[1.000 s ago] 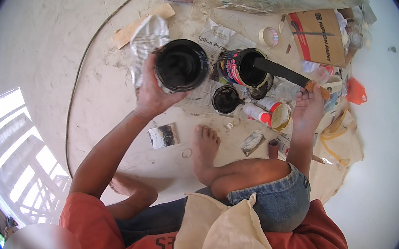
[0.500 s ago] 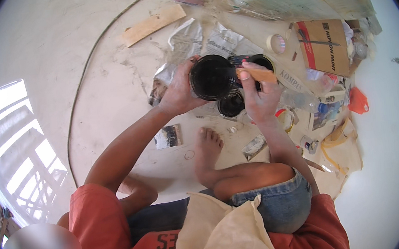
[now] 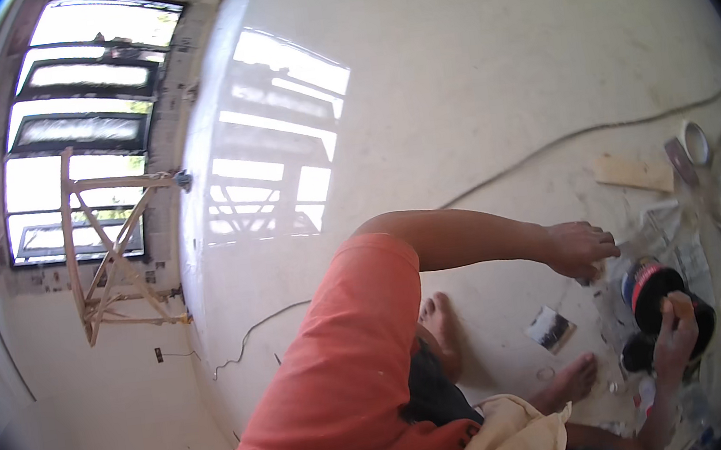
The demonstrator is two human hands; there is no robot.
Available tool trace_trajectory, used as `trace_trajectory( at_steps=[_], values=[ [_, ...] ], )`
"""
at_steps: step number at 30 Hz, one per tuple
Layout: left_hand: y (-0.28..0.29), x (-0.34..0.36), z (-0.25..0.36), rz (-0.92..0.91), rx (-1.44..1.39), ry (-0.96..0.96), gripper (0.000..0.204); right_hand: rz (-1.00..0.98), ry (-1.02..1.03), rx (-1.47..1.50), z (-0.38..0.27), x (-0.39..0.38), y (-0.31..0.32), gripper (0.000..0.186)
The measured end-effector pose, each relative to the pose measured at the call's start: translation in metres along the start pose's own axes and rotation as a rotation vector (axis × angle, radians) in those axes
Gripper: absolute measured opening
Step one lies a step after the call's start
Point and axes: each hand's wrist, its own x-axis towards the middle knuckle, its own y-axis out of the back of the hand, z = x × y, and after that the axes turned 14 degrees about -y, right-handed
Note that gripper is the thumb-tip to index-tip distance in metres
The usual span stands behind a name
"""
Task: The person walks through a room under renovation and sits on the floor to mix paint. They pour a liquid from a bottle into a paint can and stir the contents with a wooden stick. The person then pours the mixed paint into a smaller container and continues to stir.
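My left hand (image 3: 581, 249) reaches out at the right, palm down, its loosely bent fingers apart and nothing visible in them. It is apart from a round tin (image 3: 643, 282) with a black inside and a red and blue outer side. The tin is tilted over other black-coated tins (image 3: 704, 326). My right hand (image 3: 677, 331) is closed, its fingertips at the tin's dark mouth; what it grips is hidden. The brown-handled scraper cannot be made out. Crumpled newspaper (image 3: 693, 254) lies beside the tins.
A cable (image 3: 547, 147) runs over the pale floor. A wood strip (image 3: 635, 173), a tape roll (image 3: 694, 142) and a small black-and-white piece (image 3: 550, 330) lie there. Far left are a louvred window (image 3: 83, 132) and a wooden frame (image 3: 115, 253). My bare feet (image 3: 565, 382) are near the tins.
The view has swung left, so the tins now appear at the right. My left hand has let go of the tin. The scraper in my right hand no longer shows.
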Motion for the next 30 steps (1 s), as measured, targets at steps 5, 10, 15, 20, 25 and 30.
trace_trajectory(
  at_steps=[5, 10, 15, 20, 25, 30],
  values=[
    [0.026, -0.044, 0.001, 0.029, 0.059, 0.057, 0.036, 0.036, 0.076, 0.014, -0.010, 0.005, -0.018, 0.025],
    [-0.013, -0.066, 0.013, -0.090, -0.001, 0.120, 0.034, 0.138, 0.150, -0.112, 0.059, 0.002, -0.016, 0.026],
    [-0.061, -0.057, 0.024, -0.252, -0.070, 0.109, 0.036, 0.263, 0.200, -0.189, 0.081, 0.014, -0.006, 0.025],
    [-0.073, -0.057, 0.031, -0.375, -0.051, 0.136, 0.039, 0.089, 0.047, -0.016, 0.071, 0.019, -0.017, 0.031],
    [-0.059, -0.059, 0.030, -0.324, -0.085, 0.145, 0.038, 0.017, 0.147, -0.023, 0.051, -0.005, -0.016, 0.026],
    [-0.053, -0.071, 0.038, -0.275, -0.100, 0.111, 0.032, 0.162, -0.026, -0.051, 0.020, 0.003, 0.019, 0.018]
  ],
)
